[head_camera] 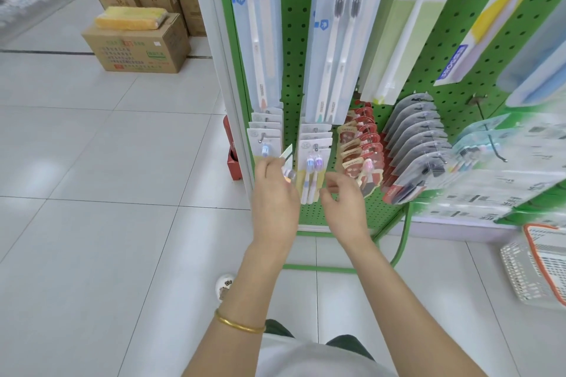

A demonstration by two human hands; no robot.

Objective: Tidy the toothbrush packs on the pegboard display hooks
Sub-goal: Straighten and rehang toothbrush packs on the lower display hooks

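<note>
Head view: green pegboard (pixel 294 40), far centre, hung with toothbrush packs. Left hand (pixel 275 193): pinches one loose pack (pixel 287 154), tilted, between the two low left stacks. Right hand (pixel 346 202): fingers loosely curled, holding nothing, just right of hooked twin pack (pixel 312 176). Boxes (pixel 137 46) far left; basket (pixel 539 269) near right.

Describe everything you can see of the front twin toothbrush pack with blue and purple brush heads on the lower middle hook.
The twin toothbrush pack is a pale card with a yellow lower panel under clear plastic. It holds two pale-handled brushes side by side, heads up, one blue, one purple. It hangs upright in front of like packs on a metal hook in the green pegboard. The right hand hovers by its right edge; contact is unclear.
</note>
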